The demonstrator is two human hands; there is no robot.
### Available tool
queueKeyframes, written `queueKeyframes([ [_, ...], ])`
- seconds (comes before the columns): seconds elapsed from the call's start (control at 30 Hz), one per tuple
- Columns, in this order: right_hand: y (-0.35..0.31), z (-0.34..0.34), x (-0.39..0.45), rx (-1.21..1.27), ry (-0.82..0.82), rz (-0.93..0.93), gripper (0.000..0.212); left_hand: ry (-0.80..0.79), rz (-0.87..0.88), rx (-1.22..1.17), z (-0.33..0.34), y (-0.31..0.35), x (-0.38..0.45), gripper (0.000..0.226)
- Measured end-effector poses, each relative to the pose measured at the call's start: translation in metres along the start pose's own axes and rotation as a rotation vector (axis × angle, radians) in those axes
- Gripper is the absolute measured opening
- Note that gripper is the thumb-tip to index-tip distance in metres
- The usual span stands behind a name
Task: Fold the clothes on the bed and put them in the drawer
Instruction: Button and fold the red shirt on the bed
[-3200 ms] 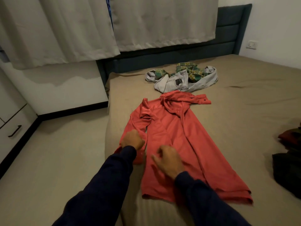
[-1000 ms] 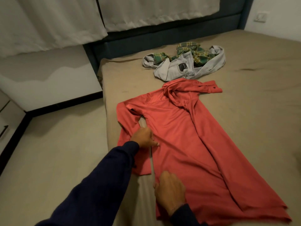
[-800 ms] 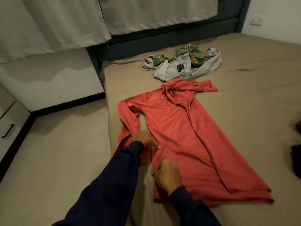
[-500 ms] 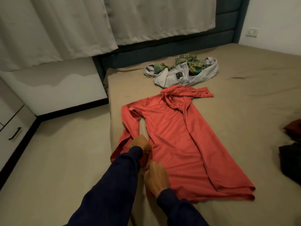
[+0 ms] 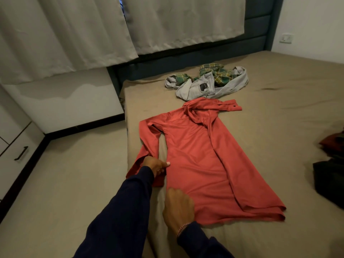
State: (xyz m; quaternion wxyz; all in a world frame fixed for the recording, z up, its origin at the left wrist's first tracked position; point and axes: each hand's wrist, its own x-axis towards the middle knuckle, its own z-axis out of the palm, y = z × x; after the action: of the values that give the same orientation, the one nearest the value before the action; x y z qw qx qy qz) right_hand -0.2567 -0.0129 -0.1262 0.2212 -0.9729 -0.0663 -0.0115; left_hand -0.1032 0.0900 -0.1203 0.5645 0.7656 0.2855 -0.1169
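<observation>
Left hand [image 5: 155,165] pinching shirt [image 5: 202,164] side seam mid-frame, right hand [image 5: 177,208] gripping hem corner lower down, likely pulling edge straight for folding

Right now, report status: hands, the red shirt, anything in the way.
Left hand pinching red shirt sleeve; right hand gripping its near side edge. Shirt spread on bed, unfolded. Grey and plaid clothes touch collar.

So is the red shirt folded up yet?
Not yet. The red shirt lies spread flat on the bed, one sleeve out beside it, where the left hand touches it.
</observation>
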Motion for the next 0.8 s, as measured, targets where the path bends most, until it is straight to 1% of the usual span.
queueKeyframes([
  [0.03, -0.001, -0.007, -0.004, -0.034, -0.001, 0.005, 0.046, -0.048, -0.025, -0.062, -0.001, 0.001, -0.005, 0.019],
  [0.1, 0.0, -0.013, -0.004, -0.025, -0.052, 0.008, 0.028, -0.109, -0.065, -0.133, -0.004, 0.001, -0.005, 0.013],
  [0.13, 0.003, -0.009, -0.002, -0.006, -0.119, 0.018, 0.024, -0.124, -0.073, -0.149, -0.005, 0.0, -0.003, 0.013],
  [0.17, 0.007, -0.006, -0.002, 0.012, -0.203, 0.026, 0.024, -0.125, -0.069, -0.161, -0.005, -0.002, -0.002, 0.013],
  [0.2, 0.01, -0.003, -0.003, 0.018, -0.239, 0.02, 0.024, -0.11, -0.061, -0.169, -0.004, -0.003, -0.003, 0.013],
  [0.27, 0.011, 0.0, -0.006, 0.009, -0.249, 0.005, 0.027, -0.068, -0.03, -0.144, 0.002, -0.007, 0.001, 0.017],
  [0.33, 0.012, 0.007, -0.012, 0.049, -0.238, 0.018, 0.03, -0.04, -0.005, -0.07, 0.008, -0.012, 0.0, 0.015],
  [0.37, 0.011, 0.01, -0.015, 0.058, -0.225, 0.031, 0.031, -0.02, 0.006, -0.03, 0.01, -0.013, 0.0, 0.018],
  [0.43, 0.008, 0.012, -0.019, 0.065, -0.222, 0.041, 0.029, 0.006, 0.028, 0.05, 0.011, -0.016, 0.001, 0.027],
  [0.57, 0.011, 0.008, -0.025, 0.107, -0.277, 0.015, 0.025, 0.099, 0.074, 0.154, 0.008, -0.017, 0.0, 0.029],
  [0.6, 0.013, 0.005, -0.025, 0.137, -0.284, 0.01, 0.023, 0.12, 0.073, 0.158, 0.007, -0.016, -0.001, 0.029],
  [0.67, 0.017, 0.0, -0.024, 0.17, -0.324, 0.016, 0.006, 0.176, 0.082, 0.188, 0.008, -0.017, -0.001, 0.027],
  [0.7, 0.019, -0.001, -0.022, 0.176, -0.326, 0.015, 0.011, 0.21, 0.097, 0.197, 0.009, -0.017, 0.003, 0.028],
  [0.73, 0.021, 0.0, -0.02, 0.176, -0.334, 0.024, 0.011, 0.251, 0.11, 0.218, 0.011, -0.019, 0.009, 0.034],
  [0.77, 0.024, 0.001, -0.02, 0.184, -0.332, 0.027, 0.006, 0.279, 0.121, 0.247, 0.013, -0.02, 0.013, 0.038],
  [0.8, 0.026, 0.004, -0.019, 0.197, -0.325, 0.046, 0.016, 0.304, 0.142, 0.263, 0.016, -0.019, 0.016, 0.038],
])
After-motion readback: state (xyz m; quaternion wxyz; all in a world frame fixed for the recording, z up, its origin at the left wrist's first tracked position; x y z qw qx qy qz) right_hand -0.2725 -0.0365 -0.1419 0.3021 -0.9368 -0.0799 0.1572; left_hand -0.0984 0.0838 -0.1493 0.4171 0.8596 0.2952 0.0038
